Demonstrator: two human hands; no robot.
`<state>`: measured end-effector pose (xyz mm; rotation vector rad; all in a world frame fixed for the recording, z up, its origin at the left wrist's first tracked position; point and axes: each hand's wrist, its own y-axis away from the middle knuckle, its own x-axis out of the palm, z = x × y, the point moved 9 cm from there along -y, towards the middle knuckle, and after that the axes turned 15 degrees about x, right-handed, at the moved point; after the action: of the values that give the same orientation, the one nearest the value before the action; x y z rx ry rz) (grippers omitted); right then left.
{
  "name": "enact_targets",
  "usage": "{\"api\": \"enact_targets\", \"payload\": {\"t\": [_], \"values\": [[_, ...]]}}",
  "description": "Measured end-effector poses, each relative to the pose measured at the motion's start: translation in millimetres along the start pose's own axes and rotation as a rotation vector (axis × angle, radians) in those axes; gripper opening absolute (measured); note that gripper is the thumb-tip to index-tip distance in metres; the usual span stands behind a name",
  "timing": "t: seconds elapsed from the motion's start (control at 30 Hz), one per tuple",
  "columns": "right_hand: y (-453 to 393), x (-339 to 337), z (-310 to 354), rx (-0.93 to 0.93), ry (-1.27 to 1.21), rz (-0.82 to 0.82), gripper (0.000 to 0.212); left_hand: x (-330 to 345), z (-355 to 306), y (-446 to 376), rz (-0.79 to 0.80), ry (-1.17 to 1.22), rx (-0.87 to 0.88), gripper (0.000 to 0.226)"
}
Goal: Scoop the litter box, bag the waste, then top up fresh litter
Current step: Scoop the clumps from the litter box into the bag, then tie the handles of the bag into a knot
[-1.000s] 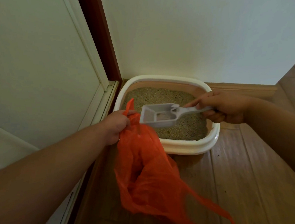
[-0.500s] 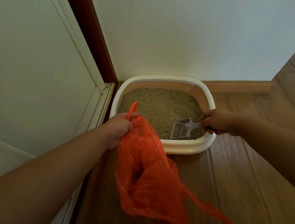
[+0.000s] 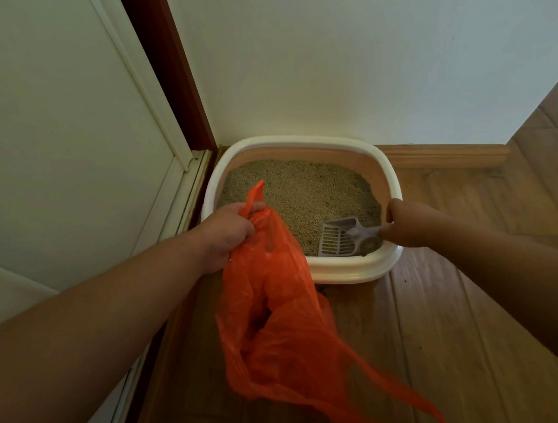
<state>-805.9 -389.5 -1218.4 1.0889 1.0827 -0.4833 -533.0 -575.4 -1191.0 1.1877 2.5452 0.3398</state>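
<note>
A cream litter box (image 3: 393, 181) filled with tan litter (image 3: 300, 196) sits in a wall corner on a wooden floor (image 3: 450, 331). In front of the box hangs an orange plastic bag (image 3: 273, 313), its top bunched in the left hand's (image 3: 229, 236) curled fingers. At the box's near right corner, the right hand (image 3: 407, 223) grips a grey slotted scoop (image 3: 337, 240) resting in the litter. This looks like the scooping step; next, lift the scoop to the bag's mouth.

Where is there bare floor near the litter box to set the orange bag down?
Bare wood floor lies right of the orange bag, in front of the litter box, below the right hand. More runs along the baseboard. The door-side corner by the left hand is crowded.
</note>
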Motion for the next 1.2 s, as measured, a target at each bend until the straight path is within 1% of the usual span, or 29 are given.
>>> {"api": "enact_targets", "payload": {"t": [0.1,0.17,0.23,0.27,0.33,0.37,0.4,0.43,0.47,0.57,0.6,0.63,0.67,0.7,0.73,0.77,0.83,0.87,0.93,0.97,1.03,1.1,1.13,1.2], "values": [[1,-10,2,0.001,0.085,-0.103,0.059,-1,-1,1,-0.003,-0.03,-0.002,0.073],[5,-18,4,-0.007,0.206,-0.188,0.055,-2,-1,3,-0.008,-0.043,-0.008,0.073],[11,-22,6,-0.009,0.296,-0.224,0.046,-2,-3,5,-0.011,-0.047,-0.009,0.072],[14,-24,8,-0.022,0.309,-0.245,0.042,-2,-5,6,-0.009,-0.046,-0.005,0.072],[26,-26,22,-0.109,0.274,-0.285,0.034,0,-8,7,-0.001,-0.042,0.003,0.072],[37,-24,32,-0.174,0.224,-0.257,0.03,1,-8,7,0.002,-0.04,0.006,0.072],[51,-17,43,-0.238,0.166,-0.171,0.027,2,-10,8,0.005,-0.036,0.01,0.071],[68,-4,53,-0.286,0.145,-0.036,0.027,2,-11,9,0.005,-0.034,0.017,0.07],[88,12,62,-0.325,0.176,0.122,0.03,3,-13,9,0.005,-0.036,0.028,0.069],[149,70,56,-0.325,0.488,0.589,0.032,3,-16,11,-0.012,-0.051,0.056,0.067],[165,84,50,-0.308,0.563,0.697,0.031,3,-17,12,-0.022,-0.045,0.064,0.066],[175,94,45,-0.295,0.591,0.758,0.037,3,-17,11,-0.034,-0.038,0.07,0.066],[181,99,44,-0.288,0.583,0.778,0.046,4,-18,12,-0.038,-0.031,0.076,0.066],[183,103,44,-0.282,0.569,0.77,0.052,4,-18,12,-0.038,-0.028,0.078,0.065],[184,107,45,-0.283,0.56,0.755,0.051,5,-17,13,-0.03,-0.027,0.08,0.065],[183,111,46,-0.286,0.575,0.743,0.046,6,-17,13,-0.02,-0.027,0.081,0.065],[178,118,44,-0.301,0.645,0.718,0.022,9,-16,13,-0.003,-0.028,0.081,0.066],[174,120,42,-0.308,0.68,0.699,0.017,10,-17,13,0.003,-0.027,0.087,0.067],[165,117,41,-0.318,0.683,0.687,0.02,10,-19,12,0.0,-0.035,0.103,0.065],[163,112,42,-0.311,0.625,0.694,0.022,9,-20,11,-0.007,-0.038,0.112,0.061],[157,92,48,-0.271,0.445,0.696,0.028,10,-24,11,-0.017,-0.031,0.139,0.045],[150,63,56,-0.251,0.319,0.597,0.03,13,-31,14,-0.012,-0.046,0.167,0.025],[145,48,61,-0.252,0.266,0.532,0.028,15,-37,17,-0.002,-0.072,0.183,0.019],[139,16,70,-0.255,0.112,0.443,0.023,21,-52,24,0.03,-0.166,0.245,0.021]]}}
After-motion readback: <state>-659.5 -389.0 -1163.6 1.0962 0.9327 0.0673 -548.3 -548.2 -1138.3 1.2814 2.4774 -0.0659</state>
